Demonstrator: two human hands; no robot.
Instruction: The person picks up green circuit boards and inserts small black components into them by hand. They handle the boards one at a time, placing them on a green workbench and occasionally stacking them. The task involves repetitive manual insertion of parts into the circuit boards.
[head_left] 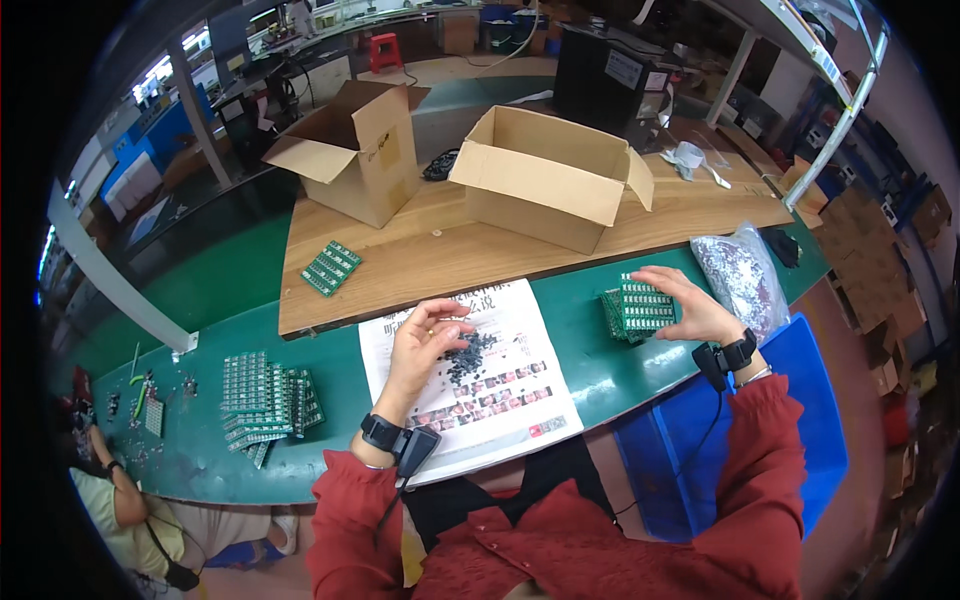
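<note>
My right hand (692, 308) grips a green circuit board panel (648, 303) at the top of a small stack, fingers at its far edge and thumb at its near edge. My left hand (425, 345) hovers over a printed newspaper sheet (470, 425), fingers loosely curled and thumb apart, with nothing visible between them. Beside its fingertips, a heap of small black parts (468, 362) is spread on the paper. Toward the left of the green table lies a larger pile of circuit board panels (262, 400). Another green panel (331, 268) rests on the wooden board.
Two open cardboard boxes, a left one (385, 165) and a right one (540, 190), stand on the wooden board (430, 260). A clear bag of silvery parts (740, 275) lies at the right, above a blue bin (790, 430). At far left sits another person (120, 490).
</note>
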